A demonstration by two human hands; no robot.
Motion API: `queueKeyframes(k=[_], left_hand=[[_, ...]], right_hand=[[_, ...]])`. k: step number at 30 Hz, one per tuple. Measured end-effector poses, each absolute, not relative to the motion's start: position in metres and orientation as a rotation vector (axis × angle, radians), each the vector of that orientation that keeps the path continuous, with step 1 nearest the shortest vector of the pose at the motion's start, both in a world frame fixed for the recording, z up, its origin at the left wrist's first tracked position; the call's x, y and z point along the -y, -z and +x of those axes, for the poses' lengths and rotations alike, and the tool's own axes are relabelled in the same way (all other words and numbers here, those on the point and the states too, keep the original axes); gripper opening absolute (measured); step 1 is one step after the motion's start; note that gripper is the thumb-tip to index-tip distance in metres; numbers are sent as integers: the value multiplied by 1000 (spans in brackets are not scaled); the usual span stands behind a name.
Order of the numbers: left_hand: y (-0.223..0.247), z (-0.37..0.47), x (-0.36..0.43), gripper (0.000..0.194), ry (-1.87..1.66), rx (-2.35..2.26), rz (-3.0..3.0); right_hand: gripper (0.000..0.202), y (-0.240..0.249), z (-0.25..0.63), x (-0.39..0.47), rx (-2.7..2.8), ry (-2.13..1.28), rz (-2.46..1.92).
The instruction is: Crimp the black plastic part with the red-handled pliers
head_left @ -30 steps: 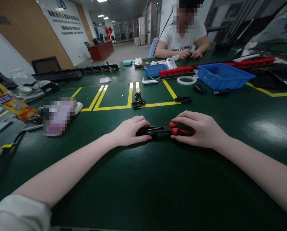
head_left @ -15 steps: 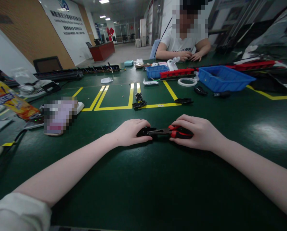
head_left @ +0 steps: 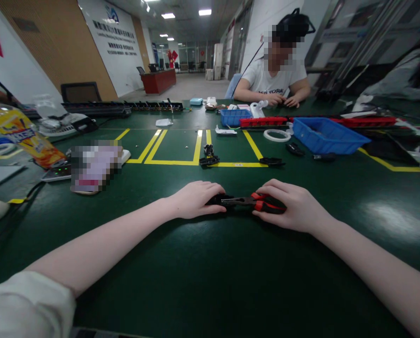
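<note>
Head view: one small, black, plastic-looking part (head_left: 215, 200), low over the middle of the dark green, smooth-topped table (head_left: 210, 272); left hand (head_left: 198, 199) wrapped about it, thumb and fingers clamped on its near and far sides; one pair of long-nosed, dull grey metal pliers with red-and-black handles (head_left: 243, 201), lying crosswise, nose towards the black part; right hand (head_left: 291, 206) curled about the handles, thumb and fingers on opposite sides of them.

Handling, as judged: black part light and stiff, rather slick, thin edges perhaps liable to crack under a hard pinch; best held by its solid body, close to the nose of the pliers; pliers heavier and rigid, handles likely grippy, best taken well back from the pivot.

Nearby: jumbled black plastic-looking pieces (head_left: 209, 157) on yellow tape lines; one flat black piece (head_left: 272, 162) to their right; one blue, open, rectangular plastic tray (head_left: 330, 136) beyond.

Hidden or unclear: most of the black part, covered by the left hand; whether the pliers' jaws bite on it or merely touch it, cannot tell; handle ends, lost in the right palm; contents of the blue tray, too dim to read; right forearm, cut off at the frame edge.
</note>
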State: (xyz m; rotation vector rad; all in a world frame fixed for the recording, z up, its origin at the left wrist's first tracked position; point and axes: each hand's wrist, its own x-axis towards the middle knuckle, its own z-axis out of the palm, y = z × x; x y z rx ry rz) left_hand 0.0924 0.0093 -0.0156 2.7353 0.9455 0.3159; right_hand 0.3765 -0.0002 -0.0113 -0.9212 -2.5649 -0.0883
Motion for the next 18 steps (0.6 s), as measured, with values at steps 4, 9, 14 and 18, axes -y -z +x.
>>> queueKeyframes(k=[4, 9, 14, 18], left_hand=[[17, 92, -10, 38, -346, -923, 2739], [19, 90, -12, 38, -383, -904, 2763], [17, 91, -11, 38, -362, -918, 2747], [16, 93, -10, 39, -339, -937, 2737]], right_hand=[[35, 12, 375, 0, 2561, 91, -916], [34, 15, 374, 0, 2547, 94, -905], [35, 15, 374, -1, 2548, 106, -908], [34, 12, 376, -1, 2541, 134, -893]])
